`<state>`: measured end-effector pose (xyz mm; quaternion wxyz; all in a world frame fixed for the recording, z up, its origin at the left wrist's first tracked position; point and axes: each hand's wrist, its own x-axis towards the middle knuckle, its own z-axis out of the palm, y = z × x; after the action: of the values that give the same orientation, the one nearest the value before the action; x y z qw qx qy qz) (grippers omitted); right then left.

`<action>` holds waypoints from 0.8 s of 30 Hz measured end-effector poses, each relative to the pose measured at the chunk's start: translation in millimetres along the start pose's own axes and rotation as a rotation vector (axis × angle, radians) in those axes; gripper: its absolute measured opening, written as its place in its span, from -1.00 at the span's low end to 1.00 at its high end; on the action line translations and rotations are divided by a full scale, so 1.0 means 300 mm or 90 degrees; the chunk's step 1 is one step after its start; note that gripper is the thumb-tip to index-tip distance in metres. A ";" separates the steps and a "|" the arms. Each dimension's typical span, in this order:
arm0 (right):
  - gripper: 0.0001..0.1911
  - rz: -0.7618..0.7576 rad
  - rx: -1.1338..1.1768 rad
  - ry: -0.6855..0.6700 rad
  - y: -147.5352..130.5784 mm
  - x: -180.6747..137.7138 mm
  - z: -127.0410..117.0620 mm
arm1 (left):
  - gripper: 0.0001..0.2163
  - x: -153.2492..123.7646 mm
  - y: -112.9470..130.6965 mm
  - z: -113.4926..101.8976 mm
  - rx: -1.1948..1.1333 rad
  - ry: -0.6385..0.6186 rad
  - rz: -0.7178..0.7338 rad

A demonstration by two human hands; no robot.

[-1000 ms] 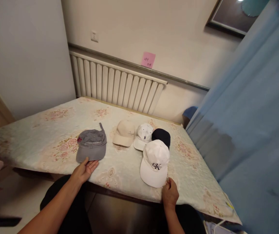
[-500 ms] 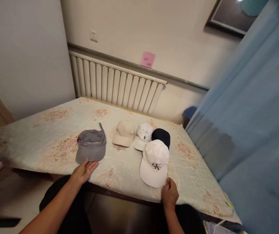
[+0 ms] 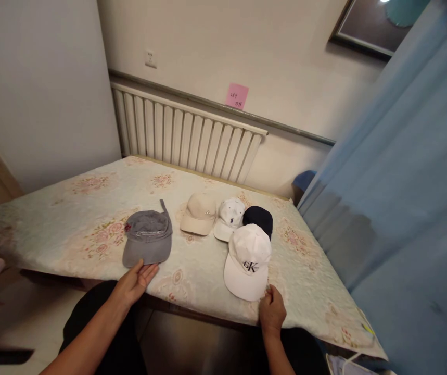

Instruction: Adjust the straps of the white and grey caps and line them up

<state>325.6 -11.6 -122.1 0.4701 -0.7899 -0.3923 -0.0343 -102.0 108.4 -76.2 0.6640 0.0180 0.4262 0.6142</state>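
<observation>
Taking the middle of the near edge as our clock's centre, with 12 straight ahead, we sit before a floral cloth [image 3: 203, 276] that bears 5 caps. Behind it, at 12 o'clock, a white radiator [image 3: 192, 133] runs along the wall.

The largest cap, white with dark lettering [image 3: 246, 250], lies between 1 and 2 o'clock, its brim toward us. The grey cap [image 3: 148, 237] lies between 10 and 11 o'clock, near the edge, and it holds the news: since half a second ago it has slid slightly toward us, and our left hand [image 3: 135, 281] has come back with it. The other 4 caps have not moved. We take this to mean that the grey cap is the piece being worked, drawn by its brim rather than lifted.

That left hand grips the brim, thumb above and fingers beneath. Our right hand [image 3: 273, 310] is curled at the lettered cap's brim, at 3 o'clock; whether it pinches the edge we cannot tell.

At 12 o'clock sits the beige cap [image 3: 199, 213], with a smaller white cap [image 3: 231, 211] beside it and a black cap [image 3: 261, 216] at 1 o'clock, partly hidden behind the lettered cap. Smallest, the grey cap's strap [image 3: 164, 205] sticks up toward 12.
</observation>
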 end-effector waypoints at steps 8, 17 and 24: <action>-0.59 0.001 -0.009 0.001 0.006 -0.001 -0.003 | -0.90 -0.114 -0.099 -0.041 0.020 -0.051 -0.003; -0.58 0.040 0.024 -0.021 0.007 0.004 -0.019 | -0.87 -0.242 -0.104 -0.067 -0.024 -0.076 0.030; -0.57 0.174 0.178 -0.027 -0.016 0.010 -0.088 | -0.83 -0.338 -0.065 -0.038 -0.035 -0.109 0.054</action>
<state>332.8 -29.0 -102.7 0.5673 -0.7634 -0.2919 0.1013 -81.2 13.7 -38.8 0.6715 0.0702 0.3498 0.6494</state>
